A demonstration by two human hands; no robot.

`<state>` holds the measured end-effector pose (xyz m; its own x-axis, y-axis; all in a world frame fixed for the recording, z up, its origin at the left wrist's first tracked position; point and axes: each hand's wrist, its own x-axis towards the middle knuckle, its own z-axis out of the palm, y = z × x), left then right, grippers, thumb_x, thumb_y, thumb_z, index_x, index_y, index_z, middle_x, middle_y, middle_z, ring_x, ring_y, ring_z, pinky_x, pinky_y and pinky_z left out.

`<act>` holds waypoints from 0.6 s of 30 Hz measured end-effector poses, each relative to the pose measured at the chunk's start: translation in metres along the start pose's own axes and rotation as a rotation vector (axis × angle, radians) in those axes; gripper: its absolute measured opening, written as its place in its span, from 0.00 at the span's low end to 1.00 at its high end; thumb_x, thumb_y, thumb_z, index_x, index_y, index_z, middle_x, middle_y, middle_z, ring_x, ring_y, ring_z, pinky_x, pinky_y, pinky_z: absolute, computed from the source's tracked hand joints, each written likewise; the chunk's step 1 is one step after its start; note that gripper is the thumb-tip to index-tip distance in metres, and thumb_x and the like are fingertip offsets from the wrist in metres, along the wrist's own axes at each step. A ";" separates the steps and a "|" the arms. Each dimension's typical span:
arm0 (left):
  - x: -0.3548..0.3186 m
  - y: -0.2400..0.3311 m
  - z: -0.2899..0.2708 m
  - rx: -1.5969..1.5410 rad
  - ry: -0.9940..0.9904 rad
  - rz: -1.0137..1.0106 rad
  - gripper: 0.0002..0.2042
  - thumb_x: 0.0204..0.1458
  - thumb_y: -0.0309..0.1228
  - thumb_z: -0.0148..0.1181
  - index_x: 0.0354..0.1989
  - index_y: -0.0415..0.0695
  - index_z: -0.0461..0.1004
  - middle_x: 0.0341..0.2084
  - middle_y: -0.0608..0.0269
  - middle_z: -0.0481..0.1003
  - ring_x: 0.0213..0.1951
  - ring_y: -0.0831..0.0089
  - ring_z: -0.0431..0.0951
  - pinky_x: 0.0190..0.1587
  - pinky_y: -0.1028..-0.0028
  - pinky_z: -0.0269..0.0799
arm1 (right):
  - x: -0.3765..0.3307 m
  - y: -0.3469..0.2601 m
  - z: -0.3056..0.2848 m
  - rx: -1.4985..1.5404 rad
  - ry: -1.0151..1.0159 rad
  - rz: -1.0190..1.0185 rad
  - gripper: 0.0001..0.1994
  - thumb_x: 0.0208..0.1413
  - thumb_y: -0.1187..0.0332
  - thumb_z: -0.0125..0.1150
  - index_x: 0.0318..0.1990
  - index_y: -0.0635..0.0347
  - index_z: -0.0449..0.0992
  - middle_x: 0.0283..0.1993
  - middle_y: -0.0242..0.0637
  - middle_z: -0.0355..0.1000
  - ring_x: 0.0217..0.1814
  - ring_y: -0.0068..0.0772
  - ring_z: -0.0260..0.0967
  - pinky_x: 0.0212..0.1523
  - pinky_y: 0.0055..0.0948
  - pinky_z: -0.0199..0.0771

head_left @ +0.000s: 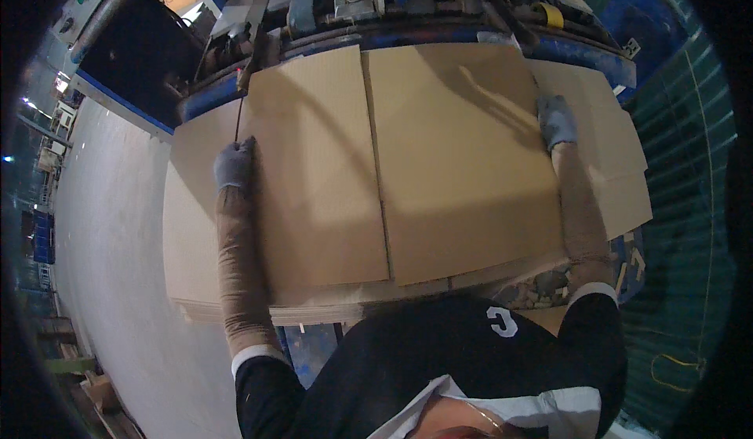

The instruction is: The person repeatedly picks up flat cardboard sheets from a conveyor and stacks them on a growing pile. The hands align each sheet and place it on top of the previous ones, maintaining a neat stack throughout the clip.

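Observation:
A brown cardboard sheet (463, 165) lies in front of me, with a dark gap or crease running from its far edge to its near edge. My left hand (234, 163), in a grey glove, is closed at the sheet's left edge. On the opposite edge, my right hand (558, 121), gloved the same way, has its fingers curled at the side. The fingertips of both hands are partly hidden. Beneath the sheet sits a stack of wider cardboard sheets (190, 227), showing on both sides and along the near edge.
A blue machine (314, 39) with rollers and metal bars spans the far side of the cardboard. Green corrugated sheeting (682, 204) rises at the right. Cardboard scraps (541, 288) lie by the near right corner. The grey floor (118, 243) stretches along the left.

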<state>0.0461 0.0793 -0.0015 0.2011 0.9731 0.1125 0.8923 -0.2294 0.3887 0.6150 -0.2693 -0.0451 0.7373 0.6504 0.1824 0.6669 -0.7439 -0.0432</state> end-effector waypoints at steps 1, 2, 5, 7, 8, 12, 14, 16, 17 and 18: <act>0.000 0.003 0.000 -0.010 0.011 0.012 0.26 0.52 0.54 0.51 0.34 0.39 0.78 0.31 0.41 0.77 0.39 0.47 0.77 0.44 0.56 0.70 | 0.001 -0.004 -0.002 -0.043 0.041 -0.089 0.15 0.59 0.64 0.46 0.45 0.65 0.72 0.43 0.55 0.72 0.45 0.55 0.71 0.45 0.43 0.71; -0.002 0.007 -0.002 -0.005 0.017 0.006 0.25 0.52 0.53 0.52 0.35 0.39 0.78 0.31 0.42 0.77 0.39 0.47 0.77 0.44 0.57 0.71 | -0.001 -0.006 -0.009 -0.092 0.020 -0.154 0.16 0.59 0.62 0.47 0.45 0.66 0.72 0.44 0.56 0.72 0.46 0.55 0.70 0.44 0.43 0.71; -0.030 0.017 -0.016 -0.041 0.030 0.066 0.24 0.52 0.48 0.55 0.44 0.38 0.75 0.43 0.43 0.74 0.45 0.49 0.75 0.47 0.59 0.70 | -0.029 -0.016 -0.044 0.676 -0.019 0.121 0.17 0.57 0.61 0.51 0.45 0.66 0.71 0.44 0.54 0.72 0.47 0.53 0.69 0.46 0.44 0.70; -0.072 0.023 -0.026 -0.176 -0.018 0.206 0.25 0.52 0.44 0.58 0.52 0.38 0.70 0.53 0.43 0.68 0.51 0.49 0.71 0.51 0.60 0.68 | -0.063 -0.023 -0.081 0.711 0.001 0.039 0.21 0.53 0.60 0.57 0.50 0.66 0.69 0.49 0.51 0.70 0.53 0.50 0.66 0.51 0.42 0.68; -0.099 0.023 -0.033 -0.277 -0.155 0.278 0.27 0.50 0.41 0.61 0.55 0.39 0.67 0.57 0.43 0.64 0.55 0.48 0.68 0.56 0.60 0.64 | -0.099 -0.018 -0.100 0.327 0.025 -0.193 0.26 0.51 0.60 0.61 0.54 0.67 0.68 0.54 0.50 0.68 0.57 0.49 0.64 0.56 0.40 0.66; -0.188 0.023 -0.053 0.065 -0.252 0.848 0.41 0.40 0.51 0.67 0.61 0.40 0.60 0.61 0.44 0.60 0.63 0.45 0.58 0.66 0.51 0.49 | -0.215 -0.009 -0.134 0.151 -0.303 -0.485 0.51 0.32 0.34 0.66 0.64 0.53 0.60 0.70 0.52 0.48 0.74 0.59 0.37 0.71 0.52 0.36; -0.206 0.023 -0.056 0.254 -0.251 0.927 0.48 0.33 0.60 0.66 0.60 0.39 0.61 0.60 0.44 0.60 0.63 0.45 0.58 0.65 0.46 0.47 | -0.232 -0.003 -0.125 0.053 -0.343 -0.508 0.53 0.28 0.34 0.67 0.64 0.52 0.61 0.71 0.50 0.46 0.74 0.59 0.35 0.71 0.55 0.34; -0.201 0.025 -0.053 0.130 -0.188 0.920 0.46 0.37 0.59 0.65 0.61 0.38 0.60 0.60 0.43 0.61 0.62 0.46 0.60 0.65 0.45 0.48 | -0.227 0.000 -0.110 0.046 -0.285 -0.535 0.51 0.28 0.37 0.70 0.64 0.51 0.61 0.73 0.47 0.43 0.75 0.58 0.32 0.71 0.55 0.32; -0.193 0.026 -0.051 0.052 -0.137 0.917 0.46 0.38 0.58 0.64 0.61 0.38 0.59 0.59 0.43 0.61 0.61 0.46 0.60 0.64 0.45 0.48 | -0.218 -0.001 -0.105 0.071 -0.218 -0.561 0.51 0.27 0.38 0.71 0.62 0.52 0.62 0.72 0.47 0.45 0.75 0.58 0.34 0.71 0.55 0.34; -0.184 0.026 -0.048 0.067 -0.104 0.952 0.44 0.41 0.57 0.63 0.61 0.37 0.59 0.59 0.43 0.62 0.61 0.46 0.61 0.64 0.45 0.48 | -0.207 -0.003 -0.101 0.095 -0.150 -0.586 0.50 0.26 0.39 0.72 0.61 0.52 0.63 0.71 0.47 0.46 0.74 0.58 0.36 0.70 0.54 0.36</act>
<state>0.0125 -0.1069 0.0317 0.8856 0.3769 0.2715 0.3566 -0.9262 0.1225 0.4494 -0.4172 0.0167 0.2476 0.9669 0.0622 0.9676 -0.2436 -0.0658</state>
